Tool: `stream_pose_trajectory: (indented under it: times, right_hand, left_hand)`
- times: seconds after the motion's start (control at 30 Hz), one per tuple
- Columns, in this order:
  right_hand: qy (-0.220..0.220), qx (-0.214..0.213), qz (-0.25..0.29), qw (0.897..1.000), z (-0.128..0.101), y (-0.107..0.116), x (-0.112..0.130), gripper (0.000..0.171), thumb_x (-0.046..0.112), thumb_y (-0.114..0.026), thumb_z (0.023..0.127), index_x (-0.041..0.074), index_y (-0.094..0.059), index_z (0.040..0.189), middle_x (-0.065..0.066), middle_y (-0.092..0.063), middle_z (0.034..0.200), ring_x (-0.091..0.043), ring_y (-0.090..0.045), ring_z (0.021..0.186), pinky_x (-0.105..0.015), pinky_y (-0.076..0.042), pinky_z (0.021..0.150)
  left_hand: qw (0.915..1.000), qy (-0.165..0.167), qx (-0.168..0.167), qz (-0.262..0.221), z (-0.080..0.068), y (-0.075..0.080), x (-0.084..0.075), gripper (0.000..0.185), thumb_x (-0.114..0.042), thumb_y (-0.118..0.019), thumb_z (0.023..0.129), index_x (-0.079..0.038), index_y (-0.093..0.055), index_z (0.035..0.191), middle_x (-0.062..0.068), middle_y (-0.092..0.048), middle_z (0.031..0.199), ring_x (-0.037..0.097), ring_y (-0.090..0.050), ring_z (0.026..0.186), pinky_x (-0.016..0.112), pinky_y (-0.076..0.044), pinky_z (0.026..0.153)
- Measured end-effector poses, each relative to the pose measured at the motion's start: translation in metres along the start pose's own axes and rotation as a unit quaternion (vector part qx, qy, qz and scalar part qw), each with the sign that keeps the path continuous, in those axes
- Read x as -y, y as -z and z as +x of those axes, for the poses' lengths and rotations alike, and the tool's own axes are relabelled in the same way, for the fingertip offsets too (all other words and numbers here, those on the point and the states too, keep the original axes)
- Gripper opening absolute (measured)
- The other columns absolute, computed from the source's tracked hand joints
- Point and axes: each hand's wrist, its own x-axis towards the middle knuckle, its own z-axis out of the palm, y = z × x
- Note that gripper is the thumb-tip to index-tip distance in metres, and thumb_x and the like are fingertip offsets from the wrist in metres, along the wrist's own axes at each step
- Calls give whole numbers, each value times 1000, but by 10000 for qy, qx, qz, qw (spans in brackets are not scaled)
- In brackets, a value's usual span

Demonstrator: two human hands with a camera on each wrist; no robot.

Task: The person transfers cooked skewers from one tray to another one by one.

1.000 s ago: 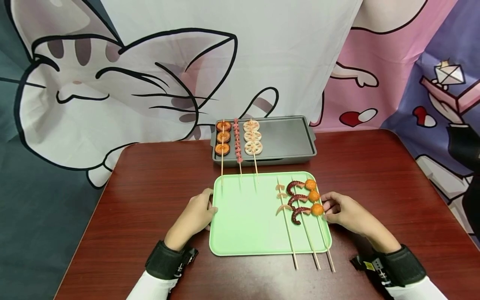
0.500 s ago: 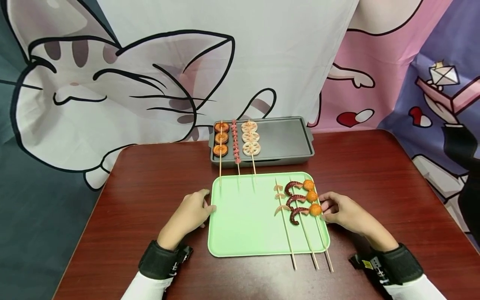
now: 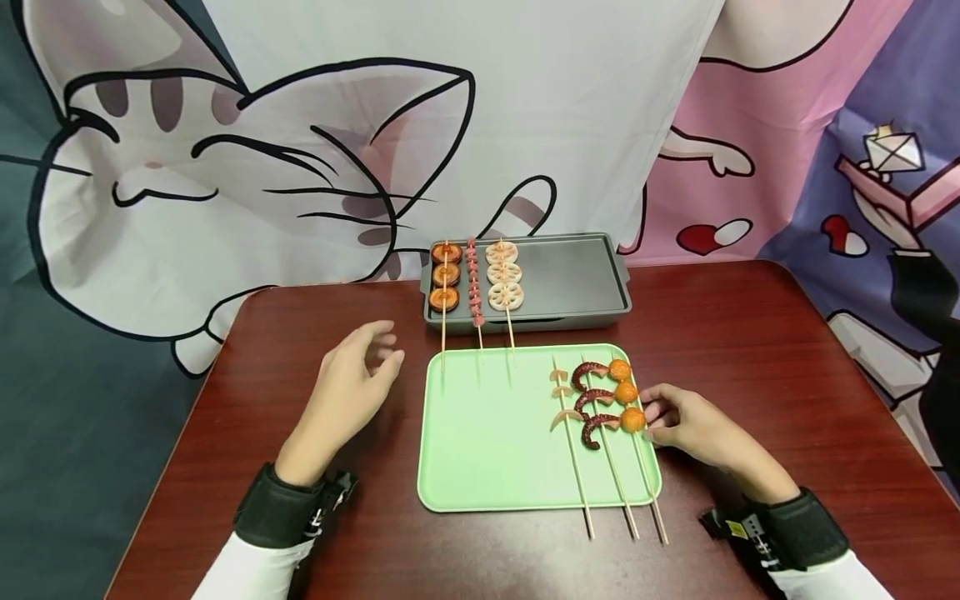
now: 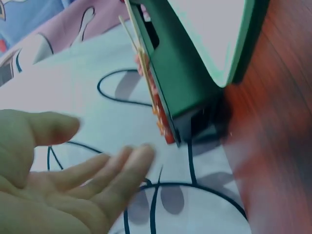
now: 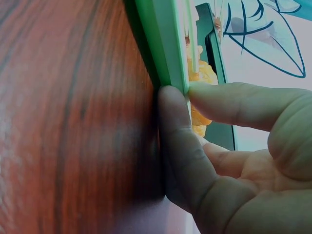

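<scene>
A light green tray (image 3: pixel 487 450) lies on the table in the head view. My right hand (image 3: pixel 693 423) pinches its right rim; in the right wrist view the thumb and a finger (image 5: pixel 178 117) meet on the tray edge (image 5: pixel 165 44). My left hand (image 3: pixel 348 392) is apart from the tray's left side and holds nothing, its fingers (image 4: pixel 122 180) extended in the left wrist view. On the tray's right lie skewers: one with thin pale slices (image 3: pixel 564 415), one with dark red octopus tentacles (image 3: pixel 600 421), one with orange balls (image 3: pixel 626 392). Their sticks overhang the front rim.
A grey grill pan (image 3: pixel 573 279) stands behind the tray at the table's back edge. Across its left part lie skewers of mushroom-like brown rounds (image 3: pixel 444 298), pink pieces (image 3: pixel 474 283) and lotus root slices (image 3: pixel 506 296), their sticks reaching over the tray's far rim. Printed cloth (image 3: pixel 585 100) hangs behind.
The left hand has let go of the tray's left rim and moved left and toward the back. The right hand and the tray have stayed in place.
</scene>
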Motion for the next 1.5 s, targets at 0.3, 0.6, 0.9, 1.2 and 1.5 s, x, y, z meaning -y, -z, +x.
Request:
stream_pose_trajectory:
  times: [0.3, 0.6, 0.9, 1.2, 1.5]
  right_hand:
    - [-7, 61, 107, 9999, 0, 0, -2, 43, -7, -71, 88, -15, -53, 126, -14, -64, 100, -11, -61, 84, -22, -58, 68]
    - [-13, 76, 166, 9998, 0, 0, -2, 43, -8, -70, 88, -16, -53, 127, -15, -64, 100, -11, -62, 83, -22, -59, 68]
    - [-128, 70, 104, 9998, -1, 1, 0, 42, -7, -69, 91, -16, -52, 128, -14, -62, 100, -14, -61, 85, -23, -59, 67]
    - [-85, 50, 51, 9999, 0, 1, 0, 43, -6, -71, 89, -15, -53, 128, -14, -63, 100, -12, -61, 83, -22, -58, 67]
    - [-130, 5, -37, 9999, 1, 2, 1, 42, -8, -70, 88, -14, -54, 126, -14, -63, 98, -12, -62, 81, -23, -58, 67]
  left_hand:
    - [9828, 102, 233, -1829, 24, -5, -20, 46, -21, -66, 103, -4, -57, 144, 19, -70, 131, 27, -75, 106, 27, -64, 82]
    - [9252, 900, 1504, -3367, 49, -16, -40, 52, -17, -59, 107, 4, -44, 152, 28, -60, 141, 38, -67, 122, 38, -63, 89]
    - [9058, 1620, 2213, -3229, 77, -40, -55, 48, -17, -59, 107, 7, -48, 148, 27, -64, 137, 40, -69, 118, 37, -65, 87]
    - [9048, 1893, 2623, -2772, 85, -57, -67, 40, -15, -59, 106, 5, -56, 141, 22, -59, 143, 38, -69, 118, 34, -64, 90]
    - [8933, 2034, 2876, -2793, 87, -68, -73, 54, -10, -57, 106, 7, -38, 154, 25, -52, 149, 39, -67, 121, 34, -62, 95]
